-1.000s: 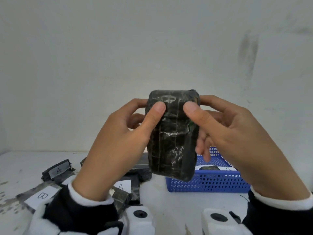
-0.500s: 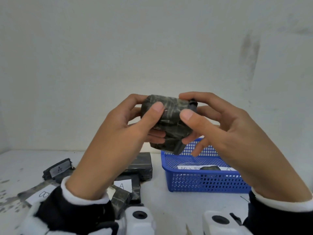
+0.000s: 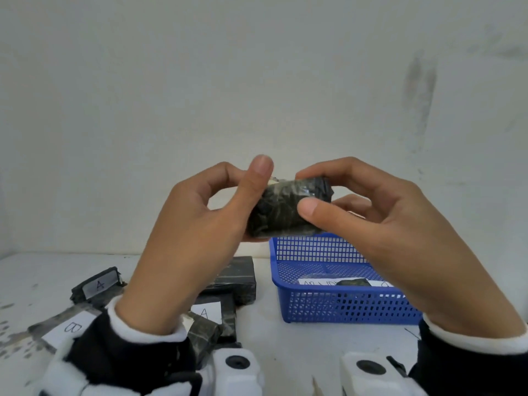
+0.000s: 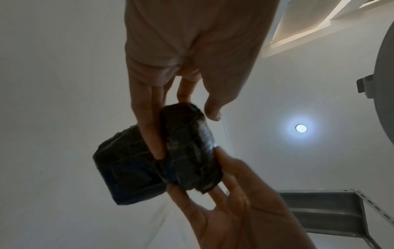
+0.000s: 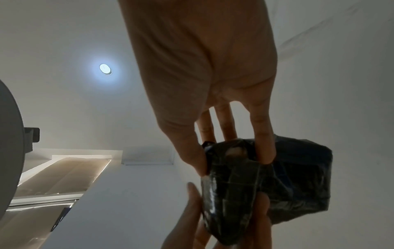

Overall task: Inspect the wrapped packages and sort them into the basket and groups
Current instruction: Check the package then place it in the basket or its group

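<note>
Setting: a plain indoor sorting station, workshop or storeroom type. Indicators: a scuffed white bench [image 3: 285, 352] against a bare, stained white wall [image 3: 257, 81]; a blue mesh basket [image 3: 337, 310] at centre right; lettered dark packages [image 3: 97, 285] at lower left; grey metal shelving [image 4: 324, 217]; a recessed ceiling light [image 4: 301, 128].

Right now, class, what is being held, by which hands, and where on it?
Both hands hold one dark wrapped package in the air: the left hand grips its left end, the right hand its right end.

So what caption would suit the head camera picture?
Both hands, left and right, hold a black wrapped package above a blue basket and labelled packages.
</note>
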Demonstrator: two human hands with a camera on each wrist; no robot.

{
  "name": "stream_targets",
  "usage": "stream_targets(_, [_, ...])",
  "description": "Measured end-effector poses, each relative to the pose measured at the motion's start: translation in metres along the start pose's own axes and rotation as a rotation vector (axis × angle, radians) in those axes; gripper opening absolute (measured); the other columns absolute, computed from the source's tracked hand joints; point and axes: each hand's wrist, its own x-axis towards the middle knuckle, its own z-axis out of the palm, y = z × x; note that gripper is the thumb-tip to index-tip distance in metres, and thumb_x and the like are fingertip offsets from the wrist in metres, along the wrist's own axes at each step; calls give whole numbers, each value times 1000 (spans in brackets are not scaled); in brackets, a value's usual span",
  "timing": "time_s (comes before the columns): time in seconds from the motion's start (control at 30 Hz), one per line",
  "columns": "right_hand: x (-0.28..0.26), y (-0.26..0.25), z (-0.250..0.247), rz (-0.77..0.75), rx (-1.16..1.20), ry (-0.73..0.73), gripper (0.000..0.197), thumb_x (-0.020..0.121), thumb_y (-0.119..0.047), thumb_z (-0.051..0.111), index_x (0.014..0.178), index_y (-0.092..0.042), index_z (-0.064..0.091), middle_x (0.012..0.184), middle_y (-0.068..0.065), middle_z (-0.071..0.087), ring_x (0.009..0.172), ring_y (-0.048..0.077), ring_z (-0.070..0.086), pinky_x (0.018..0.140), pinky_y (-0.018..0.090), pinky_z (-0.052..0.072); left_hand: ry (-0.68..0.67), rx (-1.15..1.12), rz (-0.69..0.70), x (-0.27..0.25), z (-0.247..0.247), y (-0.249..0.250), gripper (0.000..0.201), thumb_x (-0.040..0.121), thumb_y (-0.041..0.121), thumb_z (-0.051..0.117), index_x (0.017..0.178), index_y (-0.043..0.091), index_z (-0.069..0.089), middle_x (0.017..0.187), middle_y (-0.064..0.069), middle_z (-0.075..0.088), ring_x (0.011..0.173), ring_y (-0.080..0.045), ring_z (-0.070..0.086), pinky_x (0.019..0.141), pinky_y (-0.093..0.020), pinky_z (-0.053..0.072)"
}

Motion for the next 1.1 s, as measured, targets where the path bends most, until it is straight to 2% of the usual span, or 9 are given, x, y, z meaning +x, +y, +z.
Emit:
stream_targets(0.1, [1, -1, 4, 9, 35, 41, 35, 77, -61, 71, 106, -42, 70, 110, -17, 72, 91, 15, 72, 93, 40, 56, 33, -5, 3, -1, 0, 0, 32, 63, 54, 74, 85, 31, 70, 104, 9, 71, 75, -19, 74, 86, -51, 56])
stream_targets(0.2, [4, 3, 6, 1, 56, 105, 49, 73, -59, 72, 120, -54, 58, 119, -23, 66, 88, 12, 73, 87, 34, 57, 6, 43, -75, 0, -4, -3, 62, 54, 49, 76, 113, 47, 59, 126, 8, 60, 91, -13, 73, 87, -39, 55])
stream_targets(0.33, [4, 8, 4, 45, 102, 94, 78, 71, -26, 80, 136, -51, 45, 126, -20, 59, 83, 8, 73, 73, 20, 58, -86, -11, -106, 1, -3, -2, 72, 64, 42, 79, 130, 35, 50, 108, 8, 74, 91, -12, 73, 90, -39, 54])
stream_targets(0.47, [3, 3, 4, 87, 117, 87, 96, 56, -47, 80, 143, -51, 39, 124, -17, 61, 87, 4, 72, 72, 18, 57, -62, -28, -78, 3, -2, -5, 53, 79, 27, 76, 127, 28, 56, 102, 8, 76, 86, -17, 75, 89, -45, 56])
stream_targets(0.63, [5, 7, 3, 99, 102, 101, 89, 68, -34, 77, 147, -45, 37, 112, -15, 69, 82, 7, 72, 72, 15, 56, -48, -12, -43, 5, -5, -6, 48, 69, 36, 69, 117, 31, 66, 102, 8, 75, 83, -17, 75, 89, -47, 55])
stream_targets(0.77, [5, 6, 4, 94, 84, 85, 79, 75, -31, 74, 146, -40, 40, 106, -9, 73, 86, 15, 73, 83, 30, 59, -54, 11, -32, 5, -5, -7, 42, 68, 37, 69, 110, 33, 69, 100, 6, 75, 85, -20, 74, 90, -48, 55])
stream_targets(0.87, [6, 5, 6, 75, 56, 62, 67, 76, -39, 75, 137, -46, 48, 104, -7, 73, 84, 18, 72, 77, 31, 60, -49, 4, -20, 5, -5, -6, 36, 69, 34, 68, 104, 30, 69, 95, 2, 76, 84, -24, 74, 87, -51, 56])
stream_targets(0.97, [6, 7, 8, 51, 52, 57, 50, 80, -38, 73, 126, -49, 55, 103, -4, 74, 88, 25, 73, 83, 44, 60, -65, 9, -37, 4, -4, -5, 34, 70, 36, 75, 102, 29, 68, 89, -1, 76, 82, -26, 74, 84, -52, 57])
stream_targets(1.1, [5, 6, 8, 29, 11, 66, 48, 72, -57, 68, 118, -48, 58, 94, -5, 75, 75, 17, 68, 70, 36, 55, -63, 16, -30, 3, -5, -2, 21, 78, 33, 72, 97, 25, 69, 84, -3, 76, 81, -29, 73, 84, -53, 57])
